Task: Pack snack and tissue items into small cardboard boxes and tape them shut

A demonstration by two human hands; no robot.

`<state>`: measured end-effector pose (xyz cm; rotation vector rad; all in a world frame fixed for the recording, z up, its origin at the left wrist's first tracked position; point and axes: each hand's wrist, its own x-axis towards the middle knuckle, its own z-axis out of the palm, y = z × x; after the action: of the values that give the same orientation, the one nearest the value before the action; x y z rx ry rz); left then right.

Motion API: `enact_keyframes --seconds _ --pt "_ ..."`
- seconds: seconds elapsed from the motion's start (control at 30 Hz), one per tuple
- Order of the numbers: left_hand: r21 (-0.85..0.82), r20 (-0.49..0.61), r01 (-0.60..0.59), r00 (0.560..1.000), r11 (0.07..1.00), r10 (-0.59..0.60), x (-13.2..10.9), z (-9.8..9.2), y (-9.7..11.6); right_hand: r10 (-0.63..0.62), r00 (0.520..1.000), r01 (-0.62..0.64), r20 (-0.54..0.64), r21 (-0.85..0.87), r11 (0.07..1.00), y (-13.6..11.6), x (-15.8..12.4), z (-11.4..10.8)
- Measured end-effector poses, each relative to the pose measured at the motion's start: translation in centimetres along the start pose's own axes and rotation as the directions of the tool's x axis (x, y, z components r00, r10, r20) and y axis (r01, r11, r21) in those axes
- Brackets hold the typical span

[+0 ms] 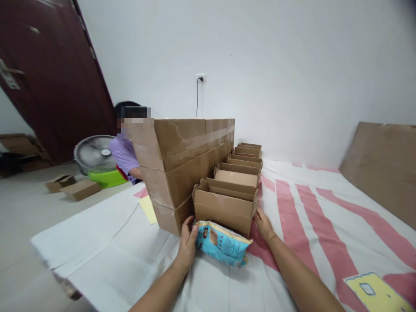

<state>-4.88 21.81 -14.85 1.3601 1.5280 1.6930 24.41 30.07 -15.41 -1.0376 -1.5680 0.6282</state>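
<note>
A lidless cardboard box point(224, 210), the nearest in a row, stands between my two hands. My left hand point(187, 243) is at its lower left corner, fingers curled at the side and thumb by the end of a blue snack packet point(224, 245). My right hand point(264, 225) holds the box's right side, its fingertips partly hidden behind the cardboard. The packet lies on the cloth against the box's front, with a cream top edge and printed text. Behind the near box, several similar cardboard boxes point(237, 177) recede toward the wall.
Stacked taped cartons point(185, 147) form a wall on the left. Beyond them sits a person in a purple sleeve point(125, 154), near a fan point(97, 151) and green basin point(107, 177). A cardboard sheet point(383, 164) leans at right; a yellow card point(377, 291) lies at front right.
</note>
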Motion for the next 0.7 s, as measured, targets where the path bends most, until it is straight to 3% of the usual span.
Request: enact_keyframes --seconds 0.2,0.37,0.5,0.6,0.7 --pt "-0.04 -0.028 -0.015 1.0 0.999 0.014 0.0 0.0 -0.1 0.0 1.0 0.0 -0.019 -0.007 1.0 0.2 0.1 0.1" --pt "0.028 -0.073 -0.153 0.985 0.988 0.154 -0.9 -0.9 1.4 0.003 1.0 -0.003 -0.011 -0.004 1.0 0.1 0.1 0.0" --pt "0.285 -0.235 -0.28 0.907 0.917 0.35 -1.2 -2.0 3.1 0.008 1.0 -0.008 0.005 -0.003 1.0 0.1 0.1 0.0" --pt "0.419 -0.35 -0.269 0.834 0.867 0.427 -0.7 -2.8 3.6 0.015 1.0 -0.015 0.007 -0.008 1.0 0.0 0.1 0.0" --pt "0.442 -0.386 -0.186 0.843 0.877 0.373 -0.3 -2.6 3.3 0.012 1.0 -0.012 0.008 -0.01 1.0 0.0 0.2 0.0"
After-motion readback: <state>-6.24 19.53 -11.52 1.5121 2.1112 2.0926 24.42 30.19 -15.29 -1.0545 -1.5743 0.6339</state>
